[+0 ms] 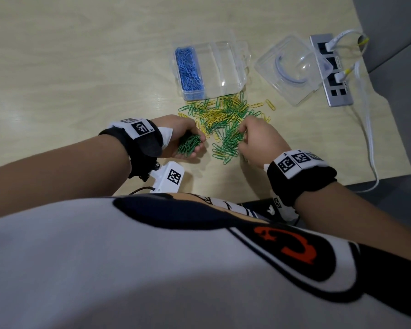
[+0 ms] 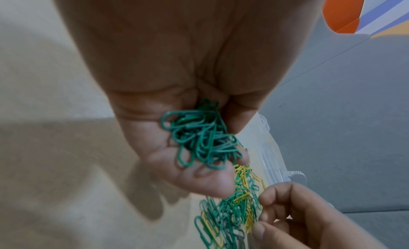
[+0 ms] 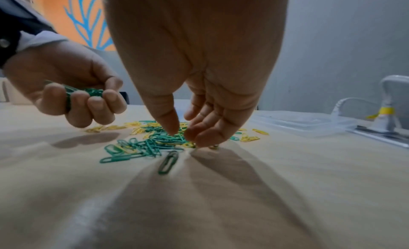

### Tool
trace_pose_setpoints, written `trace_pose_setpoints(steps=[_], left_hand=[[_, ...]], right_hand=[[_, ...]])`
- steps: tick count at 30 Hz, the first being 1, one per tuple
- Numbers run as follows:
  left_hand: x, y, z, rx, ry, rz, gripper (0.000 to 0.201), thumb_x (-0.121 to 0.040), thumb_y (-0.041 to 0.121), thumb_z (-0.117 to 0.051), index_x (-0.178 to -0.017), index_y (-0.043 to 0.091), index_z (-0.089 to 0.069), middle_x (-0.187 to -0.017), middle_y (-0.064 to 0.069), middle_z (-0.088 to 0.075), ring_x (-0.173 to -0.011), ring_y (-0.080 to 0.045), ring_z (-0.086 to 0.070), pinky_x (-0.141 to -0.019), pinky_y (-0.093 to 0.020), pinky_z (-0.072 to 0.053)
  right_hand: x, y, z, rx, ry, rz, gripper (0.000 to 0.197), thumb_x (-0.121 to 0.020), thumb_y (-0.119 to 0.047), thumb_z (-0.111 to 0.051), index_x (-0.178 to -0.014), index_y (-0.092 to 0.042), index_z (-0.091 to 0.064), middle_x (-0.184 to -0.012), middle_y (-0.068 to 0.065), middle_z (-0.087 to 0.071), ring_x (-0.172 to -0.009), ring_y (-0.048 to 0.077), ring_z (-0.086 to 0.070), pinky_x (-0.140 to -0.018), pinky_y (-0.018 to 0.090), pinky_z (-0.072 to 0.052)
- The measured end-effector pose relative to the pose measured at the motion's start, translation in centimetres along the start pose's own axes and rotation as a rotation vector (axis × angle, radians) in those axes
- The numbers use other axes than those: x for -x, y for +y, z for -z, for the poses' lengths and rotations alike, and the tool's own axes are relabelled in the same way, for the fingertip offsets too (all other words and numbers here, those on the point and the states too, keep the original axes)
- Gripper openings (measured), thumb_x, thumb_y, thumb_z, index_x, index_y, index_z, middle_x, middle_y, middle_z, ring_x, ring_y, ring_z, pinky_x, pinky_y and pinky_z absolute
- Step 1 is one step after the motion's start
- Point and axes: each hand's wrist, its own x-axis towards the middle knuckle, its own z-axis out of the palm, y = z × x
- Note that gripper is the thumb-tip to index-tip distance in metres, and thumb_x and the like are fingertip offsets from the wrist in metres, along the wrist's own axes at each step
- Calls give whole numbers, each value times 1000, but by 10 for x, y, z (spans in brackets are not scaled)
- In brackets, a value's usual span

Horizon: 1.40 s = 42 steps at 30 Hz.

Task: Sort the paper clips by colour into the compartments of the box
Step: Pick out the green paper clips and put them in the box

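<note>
- The left hand [image 1: 184,136] cups a bunch of green clips [image 1: 189,145] above the tabletop [image 1: 81,67], fingers curled round them in a closed grip.
- The mixed pile [image 1: 223,119] of green and yellow clips lies just in front of the box [image 1: 226,65]; blue clips [image 1: 189,70] fill its left compartment.
- The right hand [image 1: 259,138] reaches into the pile, thumb and fingertips touching clips; I cannot tell whether its grip has one.
- The clear lid [image 1: 292,67] lies right of the box.
</note>
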Motion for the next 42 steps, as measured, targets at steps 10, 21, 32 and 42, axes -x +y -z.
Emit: trace_pose_setpoints(steps=[10, 21, 32, 42], left_hand=[[-3, 1, -5, -12, -22, -2, 36, -99, 30, -34, -74, 12, -52, -63, -3, -55, -47, -12, -52, -50, -18, -50], [0, 0, -4, -8, -15, -5, 39, -100, 31, -33, -73, 11, -52, -57, -2, -54, -44, -12, -52, -48, -17, -49], [2, -1, 4, 12, -7, -15, 39, -100, 30, -33, -71, 11, -52, -54, -2, -55, -43, -11, -51, -47, -18, -50], [-5, 8, 1, 47, -39, -26, 50, -101, 40, -31, -74, 6, -56, -63, -9, -58, -46, -16, -54, -48, -22, -52]], right_hand=[[-2, 2, -2, 208, 13, 16, 9, -91, -19, -49, -92, -16, -58, -100, 7, -54, -81, 27, -56, -74, 39, -51], [-8, -22, -2, 239, 31, 185, 39, -89, -42, -57, -119, -17, -59, -113, 4, -55, -104, 24, -54, -87, 38, -45], [-16, -21, 3, 209, 56, 144, 19, -92, -22, -50, -100, -20, -68, -98, -1, -65, -85, 23, -60, -73, 33, -49], [-21, -28, 28, -301, 144, 34, 23, -90, -28, -61, -76, -10, -61, -62, -6, -50, -60, 10, -45, -58, 23, -38]])
